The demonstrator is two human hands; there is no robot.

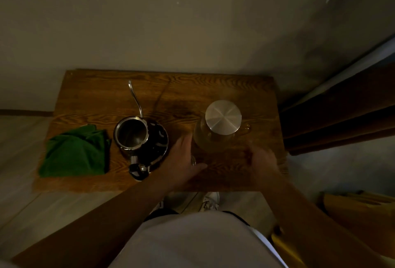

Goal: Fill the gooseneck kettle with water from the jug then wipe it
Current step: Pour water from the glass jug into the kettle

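Green cloth (75,152) left of open kettle (133,134); jug (221,128) right, hands seemingly apart.

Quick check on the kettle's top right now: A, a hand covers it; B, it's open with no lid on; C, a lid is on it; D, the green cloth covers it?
B: the kettle shows its bare metal inside through the open top, the green cloth lies beside it on the table, and both hands are over by the jug.
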